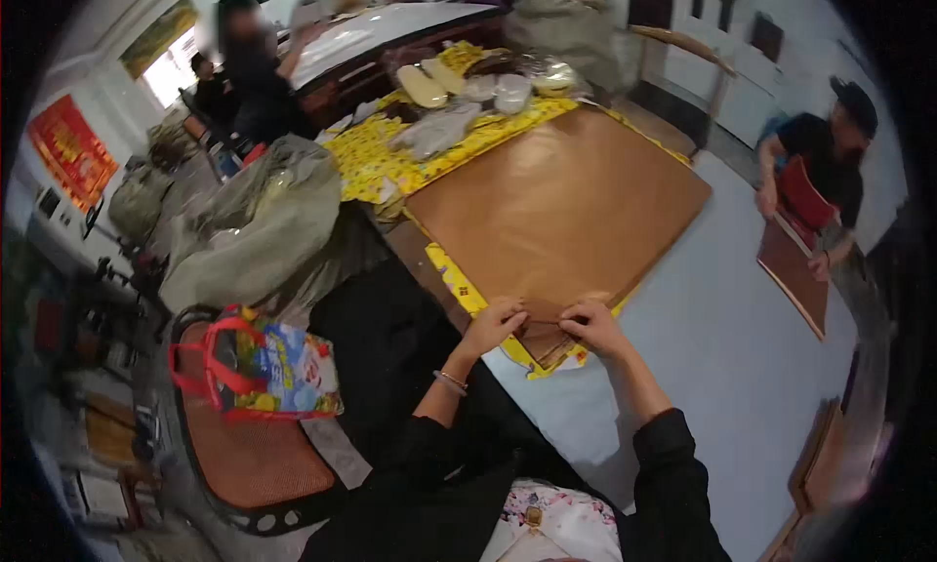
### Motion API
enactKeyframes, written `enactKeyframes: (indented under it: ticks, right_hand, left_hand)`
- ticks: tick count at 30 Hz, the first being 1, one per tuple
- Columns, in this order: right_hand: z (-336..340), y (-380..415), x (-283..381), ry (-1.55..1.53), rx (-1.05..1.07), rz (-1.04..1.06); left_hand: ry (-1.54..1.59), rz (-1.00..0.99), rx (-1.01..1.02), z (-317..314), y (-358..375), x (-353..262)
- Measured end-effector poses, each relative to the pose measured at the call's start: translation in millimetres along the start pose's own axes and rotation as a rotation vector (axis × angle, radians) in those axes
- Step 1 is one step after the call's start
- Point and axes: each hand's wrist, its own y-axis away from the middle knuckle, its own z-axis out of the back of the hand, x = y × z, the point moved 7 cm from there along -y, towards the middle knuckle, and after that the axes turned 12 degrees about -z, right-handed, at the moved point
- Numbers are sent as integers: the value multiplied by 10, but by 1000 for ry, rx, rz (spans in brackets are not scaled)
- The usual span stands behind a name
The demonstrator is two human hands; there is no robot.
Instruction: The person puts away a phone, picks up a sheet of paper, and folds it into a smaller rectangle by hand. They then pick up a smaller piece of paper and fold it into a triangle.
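A large, smooth brown sheet (566,201) lies over yellow patterned fabric (454,277) on the table, and its near corner points toward me. At that corner my left hand (496,326) pinches the sheet, thumb against fingers, with a beaded bracelet at the wrist. My right hand (593,330) pinches it a short way to the right. Between the two hands the brown material is creased and slightly gathered. Bits of the yellow fabric stick out below and beside the corner.
A pale blue table surface (683,367) extends right, where a person (825,172) holds brown panels (795,274). Slippers (422,86) lie beyond the sheet. To my left are a colourful bag (283,367) on a chair (244,460) and a big grey-green sack (259,235).
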Motion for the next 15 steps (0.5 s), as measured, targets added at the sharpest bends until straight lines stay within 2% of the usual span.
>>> enactKeyframes:
  ticks: [1,2,3,4,5,7,8,10,11,12,15]
  right_hand:
    - [-16,-45,-65,-11,-46,112]
    - [-13,-96,-159,-14,-95,223]
    - [-33,-98,-158,4,-102,320]
    - [-34,-62,-118,28,-110,415]
    - [-3,-25,-87,45,-116,403]
    - [-33,-1,-47,58,-107,374]
    - [-23,-25,-62,62,-96,363]
    - [-18,-47,-70,21,-124,330]
    - [-43,-54,-64,-16,-105,313]
    - [-50,-71,-88,-47,-102,256]
    - [-52,-76,-79,-24,-170,230]
  left_hand:
    - [-134,-138,-14,24,-8,-30]
    - [8,162,1,0,50,123]
    - [-88,82,5,21,60,148]
    - [-44,106,15,44,42,85]
    - [-71,175,50,33,62,238]
    - [-147,0,-8,62,-21,-100]
    - [-128,-21,38,8,-49,-114]
    - [-110,101,23,83,13,-16]
    - [-53,25,-8,61,-37,-43]
    - [-54,28,5,70,-15,-34]
    - [-62,123,45,80,-17,-48]
